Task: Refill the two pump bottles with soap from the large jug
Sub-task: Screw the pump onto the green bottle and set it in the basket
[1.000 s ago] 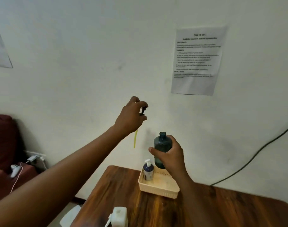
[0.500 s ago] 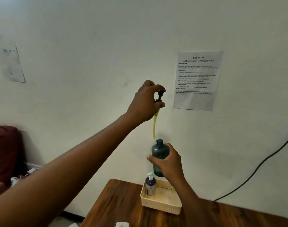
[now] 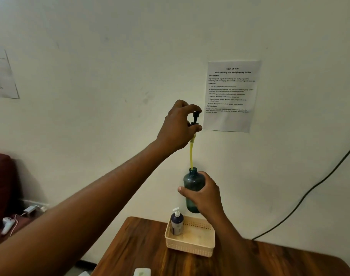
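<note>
My left hand is up high against the wall, pinching the black pump head between thumb and fingers. Its yellow tube hangs straight down, and the bottom tip sits right in the mouth of the teal bottle. My right hand is wrapped around that bottle's body, holding it upright in the air over the far side of the table, above the basket. Looks like a bit of darker liquid at the bottle's bottom, though my fingers cover most of it.

The cream basket is on the far part of the wooden table, near the wall. The second pump bottle, dark with a white pump on, stands in the basket's left far corner. The rest of the basket looks bare.

At the near edge of the table a white bit of the jug pokes into view, mostly cut off. A printed sheet is taped to the wall right of my left hand, and a black cable runs down the wall on the right.
</note>
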